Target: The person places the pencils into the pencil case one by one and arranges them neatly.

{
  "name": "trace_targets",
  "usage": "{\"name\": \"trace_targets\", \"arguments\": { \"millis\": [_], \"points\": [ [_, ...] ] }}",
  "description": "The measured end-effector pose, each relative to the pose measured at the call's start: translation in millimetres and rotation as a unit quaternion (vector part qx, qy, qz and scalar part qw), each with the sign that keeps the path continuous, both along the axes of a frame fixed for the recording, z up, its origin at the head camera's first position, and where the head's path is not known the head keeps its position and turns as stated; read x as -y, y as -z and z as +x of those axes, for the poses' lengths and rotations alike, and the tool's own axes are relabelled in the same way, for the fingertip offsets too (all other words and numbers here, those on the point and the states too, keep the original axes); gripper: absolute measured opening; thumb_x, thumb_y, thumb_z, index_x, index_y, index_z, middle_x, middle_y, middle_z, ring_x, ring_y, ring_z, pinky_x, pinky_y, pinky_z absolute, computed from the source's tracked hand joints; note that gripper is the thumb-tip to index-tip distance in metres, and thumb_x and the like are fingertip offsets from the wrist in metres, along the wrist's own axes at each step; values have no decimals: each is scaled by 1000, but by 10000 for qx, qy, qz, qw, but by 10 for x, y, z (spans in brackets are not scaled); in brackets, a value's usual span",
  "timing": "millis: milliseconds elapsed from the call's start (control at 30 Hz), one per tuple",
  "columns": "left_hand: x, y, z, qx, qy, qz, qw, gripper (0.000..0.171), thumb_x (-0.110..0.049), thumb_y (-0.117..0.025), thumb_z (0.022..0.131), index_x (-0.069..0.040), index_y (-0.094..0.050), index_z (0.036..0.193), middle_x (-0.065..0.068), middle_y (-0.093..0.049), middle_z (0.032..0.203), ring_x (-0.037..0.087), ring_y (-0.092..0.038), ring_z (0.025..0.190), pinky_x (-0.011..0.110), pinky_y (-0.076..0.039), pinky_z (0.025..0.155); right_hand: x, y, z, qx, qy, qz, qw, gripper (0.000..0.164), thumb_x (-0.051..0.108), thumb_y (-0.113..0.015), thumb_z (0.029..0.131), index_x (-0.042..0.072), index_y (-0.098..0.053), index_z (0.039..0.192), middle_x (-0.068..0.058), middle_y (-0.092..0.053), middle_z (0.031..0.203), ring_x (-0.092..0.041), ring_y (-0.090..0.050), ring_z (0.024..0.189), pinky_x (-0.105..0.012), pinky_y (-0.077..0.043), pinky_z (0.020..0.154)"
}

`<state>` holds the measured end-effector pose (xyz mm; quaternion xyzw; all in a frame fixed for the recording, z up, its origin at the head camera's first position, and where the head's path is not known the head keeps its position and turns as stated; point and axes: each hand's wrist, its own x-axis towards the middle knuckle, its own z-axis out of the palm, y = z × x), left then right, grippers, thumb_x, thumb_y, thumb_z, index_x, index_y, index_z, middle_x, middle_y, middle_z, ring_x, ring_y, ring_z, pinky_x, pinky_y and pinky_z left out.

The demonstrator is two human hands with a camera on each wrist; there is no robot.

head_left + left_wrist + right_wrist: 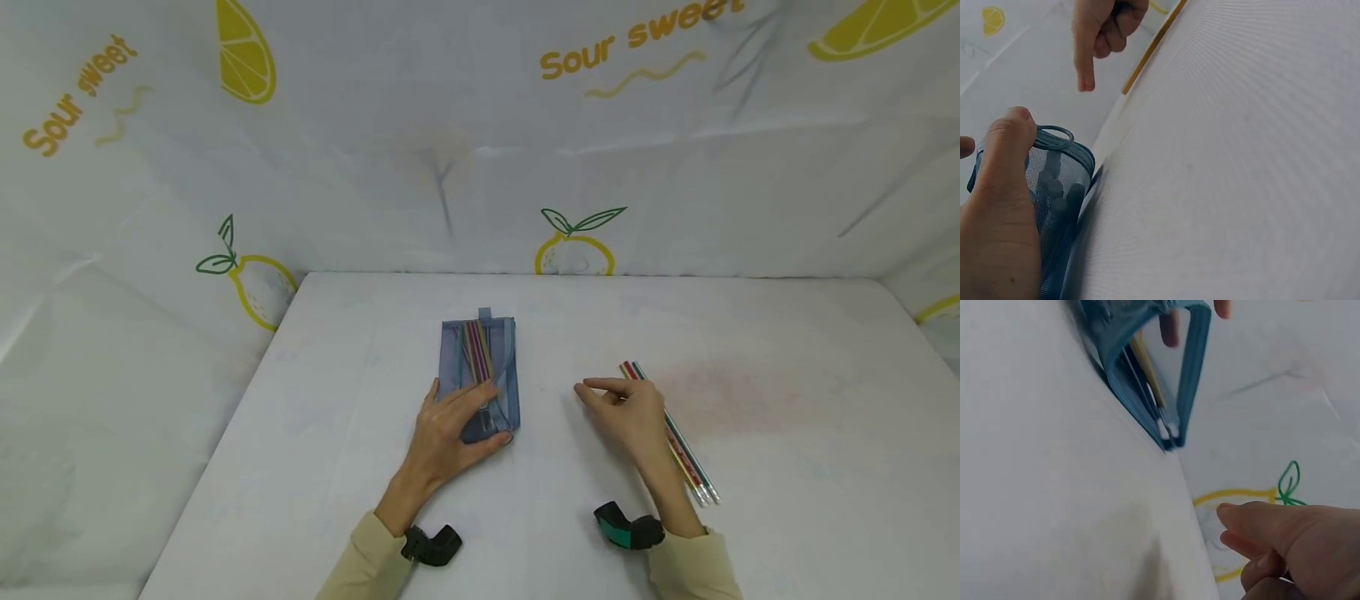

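A blue mesh pencil case (507,367) lies on the white table with its zip side spread apart. Several striped pencils (477,346) are inside it; pale pencil ends (1163,428) show in its opening in the right wrist view. My left hand (444,433) rests across the lower half of the case, fingers extended over it, thumb (1010,144) along its near end. To the right, my right hand (624,412) hovers over the table holding nothing, thumb and forefinger close together and the other fingers bent. Loose pencils (684,450) lie beside and partly behind that hand and wrist.
The white table (360,333) ends at a back edge against a sheet (337,167) printed with lemons and lettering. Black wrist cameras (433,546) sit on both wrists. One loose pencil (1154,47) appears in the left wrist view beyond the right hand.
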<state>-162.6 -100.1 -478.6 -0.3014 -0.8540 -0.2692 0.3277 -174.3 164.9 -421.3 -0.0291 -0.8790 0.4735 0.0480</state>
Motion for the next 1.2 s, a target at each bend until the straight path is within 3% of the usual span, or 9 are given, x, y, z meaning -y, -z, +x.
{"name": "trace_targets", "arguments": {
  "millis": [133,367,633,900,1200],
  "points": [
    [-5,8,1,-165,14,-32,9999,55,-61,-52,99,-17,-69,127,11,-75,126,29,-76,106,78,-45,97,-280,-66,47,-280,127,646,9974,23,15,-78,89,-4,-80,101,-2,-56,56,-4,-38,48,-20,-31,46],
    [10,8,14,23,97,86,9999,50,-55,-63,96,-16,-68,126,13,-74,126,30,-75,109,78,-43,100,-525,-93,105,190,391,1225,9915,27,17,-76,89,-6,-78,105,-7,-59,60,-12,-45,49,-25,-35,42],
    [19,-1,28,191,198,274,9992,49,-37,-81,87,-13,-65,127,13,-75,124,29,-74,111,77,-43,101,-559,-79,135,655,301,1493,9862,25,16,-76,86,-8,-79,95,-22,-73,78,-19,-56,59,-29,-43,48],
    [2,-18,24,351,48,207,9992,76,-33,-89,77,-5,-58,141,14,-76,120,26,-76,104,74,-44,103,-619,-93,143,1038,269,1643,9806,30,21,-78,87,-8,-78,95,-36,-71,106,-27,-61,71,-30,-45,49],
    [5,-3,29,383,20,329,9987,60,-38,-82,85,-9,-65,134,13,-76,121,27,-75,109,77,-40,105,-634,-109,133,1076,147,1537,9821,29,20,-75,88,-9,-78,93,-35,-72,105,-29,-64,75,-29,-45,52]
  ]
}}
